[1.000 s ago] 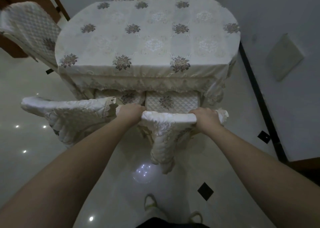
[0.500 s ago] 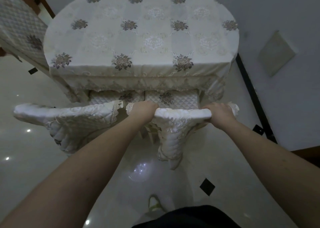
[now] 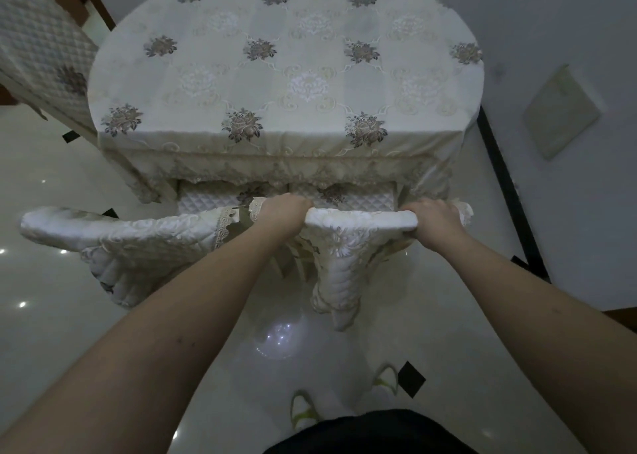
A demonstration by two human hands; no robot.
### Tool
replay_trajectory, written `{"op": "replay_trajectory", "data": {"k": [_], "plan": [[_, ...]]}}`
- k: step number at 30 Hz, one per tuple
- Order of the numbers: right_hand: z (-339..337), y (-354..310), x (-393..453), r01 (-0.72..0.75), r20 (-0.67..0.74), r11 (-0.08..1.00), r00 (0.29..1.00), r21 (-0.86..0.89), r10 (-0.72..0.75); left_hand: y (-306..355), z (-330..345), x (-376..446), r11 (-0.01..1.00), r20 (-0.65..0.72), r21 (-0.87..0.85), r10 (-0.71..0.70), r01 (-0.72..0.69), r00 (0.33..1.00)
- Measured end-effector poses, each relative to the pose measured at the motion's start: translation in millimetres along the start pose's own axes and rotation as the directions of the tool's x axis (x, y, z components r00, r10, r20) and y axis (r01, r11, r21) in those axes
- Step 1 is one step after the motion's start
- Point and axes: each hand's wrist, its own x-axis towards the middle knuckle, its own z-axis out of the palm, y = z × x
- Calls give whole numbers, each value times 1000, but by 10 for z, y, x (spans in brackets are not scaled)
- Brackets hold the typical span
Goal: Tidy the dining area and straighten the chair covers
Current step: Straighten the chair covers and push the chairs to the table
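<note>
A chair in a cream embroidered cover [image 3: 358, 222] stands in front of me, its quilted seat [image 3: 358, 197] tucked under the dining table [image 3: 286, 74]. My left hand [image 3: 282, 212] grips the left end of the chair's top rail through the cover. My right hand [image 3: 434, 219] grips the right end. The cover's centre flap hangs down the chair back. A second covered chair [image 3: 127, 233] stands right beside it on the left, also pushed under the table.
The table carries a cream floral tablecloth with a lace hem. Another quilted chair [image 3: 44, 60] stands at the table's far left, and two more chair backs show at the far side. A white wall with a black skirting strip [image 3: 510, 191] runs close on the right. Glossy tile floor lies around me.
Both hands keep their grip on the top rail. The chair seat has gone slightly further under the table, and I have stepped closer.
</note>
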Motion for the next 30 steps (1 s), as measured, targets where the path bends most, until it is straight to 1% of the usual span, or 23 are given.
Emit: {"op": "replay_trajectory", "data": {"k": [2,6,8,15,22,27,30], "plan": [[-16,33,31,9,-2,1000,1000,9,-9,3,-11,27,1000,-5,-2,4,-4,1000],[-83,62,75,30,30,999,999,10,-30,29,-81,83,999,27,32,15,-15,1000],[-96,64,89,25,25,1000,999,17,-26,34,-89,96,1000,27,15,2,-2,1000],[-90,64,83,21,16,999,1000,29,-21,46,-31,92,999,-7,-25,-46,46,999],[-80,79,63,26,-4,998,1000,54,-26,7,58,105,998,-38,-50,-38,36,999],[-68,108,115,23,61,997,998,67,-27,-15,92,106,996,-54,-83,-30,26,998],[-83,119,131,24,79,999,997,47,-28,16,85,125,993,-12,-77,-94,93,996]]}}
